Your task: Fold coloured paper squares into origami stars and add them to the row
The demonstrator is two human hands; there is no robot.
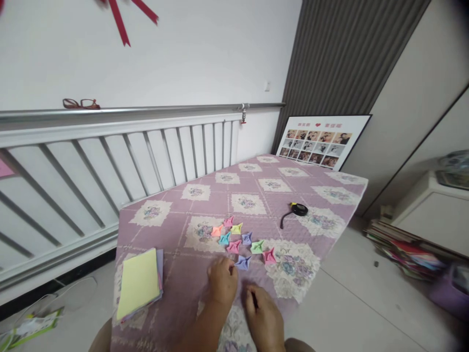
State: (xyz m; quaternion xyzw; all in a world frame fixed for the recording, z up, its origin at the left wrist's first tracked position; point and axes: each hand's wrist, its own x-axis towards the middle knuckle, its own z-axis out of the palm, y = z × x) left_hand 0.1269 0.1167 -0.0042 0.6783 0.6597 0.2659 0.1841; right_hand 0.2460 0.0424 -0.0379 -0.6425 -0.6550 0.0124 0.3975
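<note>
Several small folded paper boats in mixed colours lie grouped on the patterned tablecloth, among them an orange boat, a teal boat, a green boat and a dark pink boat. Nearest to me is a periwinkle paper boat. My left hand is closed, its thumb and forefinger at this boat's left tip. To the right and closer to me, my right hand rests with curled fingers near the cloth; nothing shows in it.
A stack of coloured paper, yellow on top, lies at the table's left. Farther right is a black tape measure. A white radiator runs along the wall, with eyeglasses on the pipe above. A photo board leans behind the table.
</note>
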